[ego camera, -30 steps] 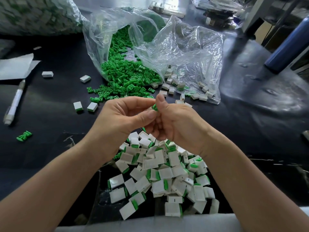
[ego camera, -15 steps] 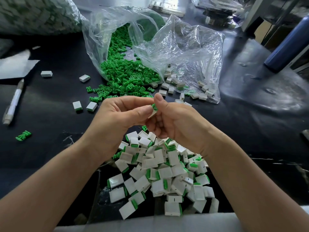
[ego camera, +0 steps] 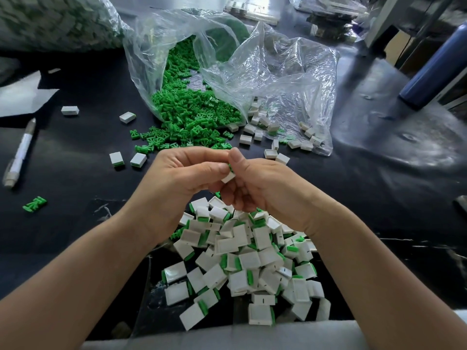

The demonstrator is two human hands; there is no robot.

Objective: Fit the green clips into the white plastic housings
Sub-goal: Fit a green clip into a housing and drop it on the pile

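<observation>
My left hand (ego camera: pixel 179 180) and my right hand (ego camera: pixel 262 188) meet in mid-air above the table, fingertips together. Between them they pinch one small white housing (ego camera: pixel 229 177) with a green clip (ego camera: pixel 230 168) showing at its top edge. Below my hands lies a heap of white housings with green clips in them (ego camera: pixel 247 261). Beyond my hands, loose green clips (ego camera: pixel 192 117) spill from an open clear bag. Empty white housings (ego camera: pixel 262 130) lie in and in front of a second clear bag.
The table is black (ego camera: pixel 75 152). A white pen (ego camera: pixel 19 157) and white paper (ego camera: pixel 22 97) lie at the left. Stray housings (ego camera: pixel 127 117) and a stray green clip (ego camera: pixel 35 203) dot the left side. A blue cylinder (ego camera: pixel 434 72) stands at the right rear.
The pinched housing has become more visible below the fingertips, and the clip sits lower against it. My hands stay in nearly the same place.
</observation>
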